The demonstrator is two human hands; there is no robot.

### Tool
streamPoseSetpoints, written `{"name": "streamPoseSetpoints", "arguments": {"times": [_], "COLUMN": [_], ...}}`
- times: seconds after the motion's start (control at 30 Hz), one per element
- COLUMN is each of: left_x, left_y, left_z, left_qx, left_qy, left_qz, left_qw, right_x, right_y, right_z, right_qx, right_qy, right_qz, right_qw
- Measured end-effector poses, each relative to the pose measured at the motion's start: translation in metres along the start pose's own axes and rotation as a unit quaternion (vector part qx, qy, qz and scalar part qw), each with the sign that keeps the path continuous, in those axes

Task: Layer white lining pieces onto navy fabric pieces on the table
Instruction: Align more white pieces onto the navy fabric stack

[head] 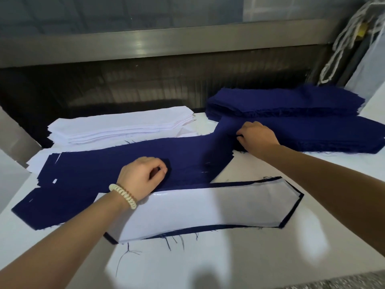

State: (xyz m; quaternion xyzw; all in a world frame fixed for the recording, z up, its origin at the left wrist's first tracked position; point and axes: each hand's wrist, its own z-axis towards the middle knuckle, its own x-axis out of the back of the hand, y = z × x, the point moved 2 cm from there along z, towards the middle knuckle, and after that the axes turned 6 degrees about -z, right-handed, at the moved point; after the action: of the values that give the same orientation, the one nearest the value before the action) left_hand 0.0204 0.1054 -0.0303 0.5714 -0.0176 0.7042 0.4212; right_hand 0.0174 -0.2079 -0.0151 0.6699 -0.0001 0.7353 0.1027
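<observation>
A: Where does the work stand on the table (pixel 239 257)?

B: One finished pair (pixel 198 211) lies nearest the person: a white lining piece on a navy piece, with a thin navy border showing around it. Behind it a navy piece (pixel 129 161) stretches from the left stack of navy cuts (pixel 52 197) up toward the right navy stack (pixel 302 124). The white lining stack (pixel 116 126) sits at the back left.

A: And the hands?

B: The left hand (pixel 141 178), with a beaded bracelet (pixel 124 196) on its wrist, rests on the navy piece, fingers curled in with thumb against forefinger; whether they nip cloth, he cannot tell. The right hand (pixel 258 136) has its fingers bent down, apparently pinching the raised end of that same piece beside the right stack.

A: How will the cloth behave?

B: Light and limp, he judges. It sags between the hands and frays at the cut edges, with loose threads trailing. Gripping both ends and keeping it taut should lay it flat; the lining looks slightly stiffer and glossy, so it may slide.
</observation>
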Motion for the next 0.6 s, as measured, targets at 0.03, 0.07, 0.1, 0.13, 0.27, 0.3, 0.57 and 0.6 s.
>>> {"name": "streamPoseSetpoints", "arguments": {"times": [0.03, 0.07, 0.1, 0.13, 0.27, 0.3, 0.57, 0.6], "left_x": [-0.004, -0.008, -0.013, -0.017, -0.034, -0.037, -0.050, -0.050], "left_y": [0.005, 0.009, 0.014, 0.018, 0.034, 0.037, 0.050, 0.052], "left_z": [0.005, 0.010, 0.016, 0.021, 0.039, 0.042, 0.047, 0.048], "left_qx": [-0.008, -0.013, -0.017, -0.019, -0.017, -0.016, 0.027, 0.037], "left_qy": [0.006, 0.009, 0.013, 0.017, 0.021, 0.016, -0.017, -0.017], "left_qz": [0.000, -0.003, -0.005, -0.006, -0.014, -0.018, -0.083, -0.103], "left_qw": [1.000, 1.000, 1.000, 1.000, 1.000, 1.000, 0.996, 0.994], "right_x": [0.000, 0.000, 0.001, 0.001, 0.005, 0.005, 0.023, 0.025], "right_y": [-0.001, -0.002, -0.002, -0.002, 0.002, 0.003, 0.009, 0.005], "right_z": [0.001, 0.001, 0.002, 0.003, 0.005, 0.006, -0.007, -0.010], "right_qx": [0.001, 0.002, 0.000, -0.005, -0.050, -0.061, -0.074, -0.046], "right_qy": [-0.004, -0.006, -0.008, -0.009, -0.015, -0.013, 0.106, 0.130], "right_qz": [-0.004, -0.007, -0.005, 0.003, 0.075, 0.099, 0.153, 0.113], "right_qw": [1.000, 1.000, 1.000, 1.000, 0.996, 0.993, 0.980, 0.984]}}
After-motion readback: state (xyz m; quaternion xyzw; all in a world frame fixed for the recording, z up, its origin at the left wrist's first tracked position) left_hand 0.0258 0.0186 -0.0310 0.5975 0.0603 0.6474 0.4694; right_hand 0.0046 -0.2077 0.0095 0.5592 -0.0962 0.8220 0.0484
